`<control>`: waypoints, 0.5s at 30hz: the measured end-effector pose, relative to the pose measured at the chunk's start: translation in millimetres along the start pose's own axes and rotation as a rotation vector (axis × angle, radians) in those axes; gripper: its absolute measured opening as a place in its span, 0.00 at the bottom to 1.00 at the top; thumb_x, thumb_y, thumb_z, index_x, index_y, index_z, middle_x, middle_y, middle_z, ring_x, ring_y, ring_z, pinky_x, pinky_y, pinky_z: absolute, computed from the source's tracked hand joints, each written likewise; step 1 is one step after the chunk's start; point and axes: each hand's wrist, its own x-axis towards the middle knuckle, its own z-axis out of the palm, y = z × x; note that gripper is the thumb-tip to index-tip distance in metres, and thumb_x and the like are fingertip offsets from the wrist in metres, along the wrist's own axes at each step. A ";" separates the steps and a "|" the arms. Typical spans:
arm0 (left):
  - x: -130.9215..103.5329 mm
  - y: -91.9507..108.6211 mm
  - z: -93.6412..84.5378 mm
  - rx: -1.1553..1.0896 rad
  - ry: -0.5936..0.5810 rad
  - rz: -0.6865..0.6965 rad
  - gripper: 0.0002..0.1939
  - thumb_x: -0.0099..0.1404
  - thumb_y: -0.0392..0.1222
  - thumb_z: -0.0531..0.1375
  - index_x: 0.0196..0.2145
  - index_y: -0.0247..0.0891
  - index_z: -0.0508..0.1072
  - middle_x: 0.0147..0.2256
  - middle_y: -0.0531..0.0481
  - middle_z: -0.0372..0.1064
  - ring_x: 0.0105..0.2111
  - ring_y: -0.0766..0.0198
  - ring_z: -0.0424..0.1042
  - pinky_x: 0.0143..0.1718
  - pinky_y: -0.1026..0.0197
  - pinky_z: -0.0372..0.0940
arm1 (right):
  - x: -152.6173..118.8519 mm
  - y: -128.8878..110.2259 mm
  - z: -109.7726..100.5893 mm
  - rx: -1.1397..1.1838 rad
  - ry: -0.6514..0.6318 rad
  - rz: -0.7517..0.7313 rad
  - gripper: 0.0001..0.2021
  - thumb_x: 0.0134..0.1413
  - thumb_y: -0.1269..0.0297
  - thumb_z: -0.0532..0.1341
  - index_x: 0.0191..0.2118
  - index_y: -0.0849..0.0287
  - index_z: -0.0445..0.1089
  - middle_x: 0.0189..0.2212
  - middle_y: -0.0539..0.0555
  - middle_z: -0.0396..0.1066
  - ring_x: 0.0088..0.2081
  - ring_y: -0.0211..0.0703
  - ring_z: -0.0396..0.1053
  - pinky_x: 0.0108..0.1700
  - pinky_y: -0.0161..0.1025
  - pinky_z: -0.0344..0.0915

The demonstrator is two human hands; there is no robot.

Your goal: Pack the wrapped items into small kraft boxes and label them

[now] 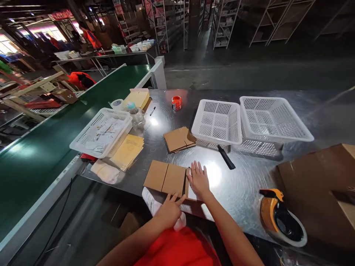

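A flat-folded brown cardboard box (pixel 173 179) lies at the near edge of the metal table. My right hand (pixel 199 181) is pressed flat, fingers stretched, over a white label (pixel 192 193) on the box's right part. My left hand (pixel 169 210) rests at the near edge of the cardboard, fingers apart, with the tips on its surface. Under my left wrist a strip of printed white paper (pixel 150 201) hangs over the table edge; part of it is hidden. Beyond the box lies a small stack of folded cardboard (pixel 180 139).
White baskets (pixel 216 140) (pixel 277 137) stand to the right, near a black-handled tool (pixel 226 157). A tape dispenser (pixel 277 218) and a large carton (pixel 316 184) sit nearer. Leftward are a basket of papers (pixel 122 142), yellow envelopes (pixel 128 150), a bottle (pixel 136 115) and a green conveyor (pixel 41 159).
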 end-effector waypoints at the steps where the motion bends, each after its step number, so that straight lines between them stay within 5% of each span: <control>1: 1.0 -0.2 0.0 -0.011 -0.014 -0.009 0.09 0.63 0.38 0.60 0.38 0.40 0.82 0.68 0.48 0.45 0.68 0.38 0.43 0.61 0.30 0.48 | 0.8 -2.1 1.7 -0.003 0.016 0.019 0.30 0.66 0.55 0.47 0.66 0.72 0.54 0.67 0.69 0.50 0.68 0.63 0.47 0.65 0.64 0.45; 7: 1.6 -2.6 -8.6 -0.279 0.033 -0.066 0.10 0.59 0.35 0.61 0.37 0.44 0.81 0.63 0.49 0.61 0.66 0.44 0.49 0.63 0.36 0.45 | -46.9 1.9 16.2 0.030 0.088 -0.298 0.31 0.64 0.51 0.51 0.66 0.66 0.54 0.66 0.65 0.54 0.68 0.58 0.49 0.66 0.57 0.47; 11: -10.5 -5.3 -14.0 -0.777 0.416 -0.242 0.12 0.60 0.34 0.56 0.31 0.37 0.80 0.45 0.42 0.75 0.48 0.54 0.71 0.51 0.52 0.62 | -46.4 3.5 2.1 0.221 0.072 -0.246 0.27 0.66 0.56 0.45 0.66 0.61 0.56 0.63 0.62 0.60 0.66 0.55 0.54 0.63 0.58 0.55; 15: -26.5 -6.0 -23.9 -1.337 0.632 -0.433 0.15 0.57 0.48 0.62 0.33 0.31 0.76 0.32 0.43 0.76 0.33 0.57 0.72 0.37 0.57 0.65 | -52.0 -26.6 -43.9 0.592 0.252 -0.197 0.22 0.67 0.58 0.45 0.61 0.56 0.62 0.60 0.61 0.64 0.62 0.51 0.59 0.58 0.52 0.62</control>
